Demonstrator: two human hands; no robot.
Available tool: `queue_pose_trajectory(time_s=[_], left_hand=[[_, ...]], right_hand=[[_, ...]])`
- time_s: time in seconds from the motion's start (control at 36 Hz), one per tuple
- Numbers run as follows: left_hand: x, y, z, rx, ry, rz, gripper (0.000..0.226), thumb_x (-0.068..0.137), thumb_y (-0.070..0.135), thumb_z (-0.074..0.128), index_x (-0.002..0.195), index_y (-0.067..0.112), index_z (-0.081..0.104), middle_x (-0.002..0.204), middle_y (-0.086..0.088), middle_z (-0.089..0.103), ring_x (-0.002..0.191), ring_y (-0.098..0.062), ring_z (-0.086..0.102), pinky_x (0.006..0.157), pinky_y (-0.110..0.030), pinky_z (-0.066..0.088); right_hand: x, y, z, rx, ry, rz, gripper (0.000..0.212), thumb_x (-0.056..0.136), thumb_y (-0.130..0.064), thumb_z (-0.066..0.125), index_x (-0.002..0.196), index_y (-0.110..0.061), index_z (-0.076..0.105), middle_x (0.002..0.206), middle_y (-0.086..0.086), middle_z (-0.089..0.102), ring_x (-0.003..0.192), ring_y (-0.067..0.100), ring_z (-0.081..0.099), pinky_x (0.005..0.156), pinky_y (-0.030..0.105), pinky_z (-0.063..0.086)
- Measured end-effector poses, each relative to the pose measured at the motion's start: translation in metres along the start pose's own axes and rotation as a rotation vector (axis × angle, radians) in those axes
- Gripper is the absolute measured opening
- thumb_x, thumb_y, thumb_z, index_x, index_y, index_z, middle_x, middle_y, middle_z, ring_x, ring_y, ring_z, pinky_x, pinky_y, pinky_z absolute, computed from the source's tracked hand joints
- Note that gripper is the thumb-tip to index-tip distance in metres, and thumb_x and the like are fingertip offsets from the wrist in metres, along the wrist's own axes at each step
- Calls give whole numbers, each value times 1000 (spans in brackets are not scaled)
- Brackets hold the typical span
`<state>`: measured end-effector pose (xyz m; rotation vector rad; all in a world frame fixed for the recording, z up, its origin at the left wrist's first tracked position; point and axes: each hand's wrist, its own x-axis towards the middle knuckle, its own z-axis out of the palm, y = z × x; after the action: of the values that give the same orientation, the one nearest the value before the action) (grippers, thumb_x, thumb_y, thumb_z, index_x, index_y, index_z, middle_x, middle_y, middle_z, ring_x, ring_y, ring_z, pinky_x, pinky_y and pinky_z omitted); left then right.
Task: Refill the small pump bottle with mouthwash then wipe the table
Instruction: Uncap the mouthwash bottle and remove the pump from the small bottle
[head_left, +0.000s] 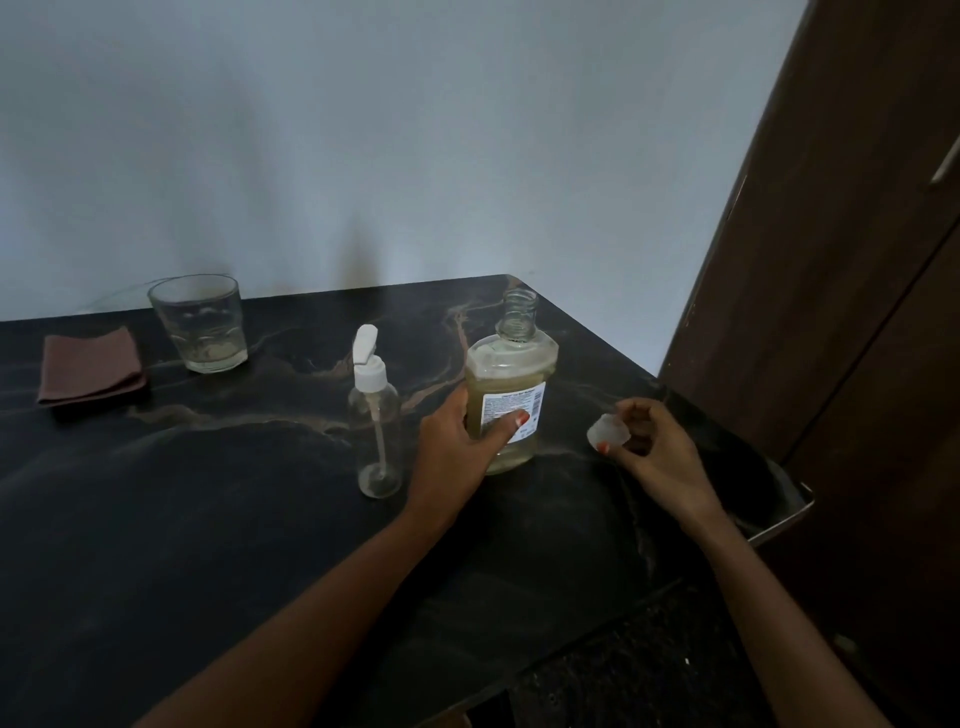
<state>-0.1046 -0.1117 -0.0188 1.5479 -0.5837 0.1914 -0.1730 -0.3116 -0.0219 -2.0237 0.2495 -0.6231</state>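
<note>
Two hands are engaged: my left hand (457, 441) grips the uncapped mouthwash bottle (511, 395), upright on the table (208, 519); my right hand (657, 447) pinches its cap (607, 430). Step in hand: opening, judged complete. The small pump bottle (375, 431) stands just left, pump still fitted. Next: set the cap down, unscrew the pump.

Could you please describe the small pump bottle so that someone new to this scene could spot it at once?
On the dark marble-patterned table, look near the middle, just left of the large mouthwash bottle that the left hand grips. The small pump bottle stands upright there. Unlike its neighbour, it is slim, clear, looks empty, and has a white pump top.
</note>
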Motion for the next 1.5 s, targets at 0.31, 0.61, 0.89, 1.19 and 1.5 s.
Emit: queue_pose_trajectory(time_s=[0.31,0.61,0.89,1.19,1.5], left_hand=[[-1,1,-1,16,-9,-39,31,76,22,72,102,32,59,94,21,66,91,4,64,78,-14,52],[-3,16,-9,-35,-29,-70,29,78,17,70,100,32,58,107,1,68,101,-11,64,89,-35,53],[-25,34,-25,78,-1,-71,57,82,17,66,133,11,42,134,0,50,120,-7,47,104,-24,38],[-59,42,-74,315,54,165,35,77,9,69,111,17,64,104,13,61,94,6,58,82,0,42],[-36,22,-110,299,130,129,69,72,21,75,130,21,37,129,9,41,121,0,40,100,-12,34]], right_hand=[[-2,1,6,-157,-50,-51,50,73,-6,72,117,-14,49,103,-2,55,96,13,55,81,19,41],[-13,-18,9,-237,101,-143,55,72,-15,74,121,-14,49,123,6,51,116,20,46,95,28,37],[-41,-93,41,-70,140,-354,26,75,-6,70,98,-11,61,96,-1,59,85,8,56,76,5,42],[-41,-152,93,172,52,-341,12,80,-2,64,84,-12,62,75,-7,60,65,-10,56,64,2,42],[-21,-153,129,49,-150,-213,58,69,-18,77,121,-5,53,120,10,60,106,16,57,87,18,43]])
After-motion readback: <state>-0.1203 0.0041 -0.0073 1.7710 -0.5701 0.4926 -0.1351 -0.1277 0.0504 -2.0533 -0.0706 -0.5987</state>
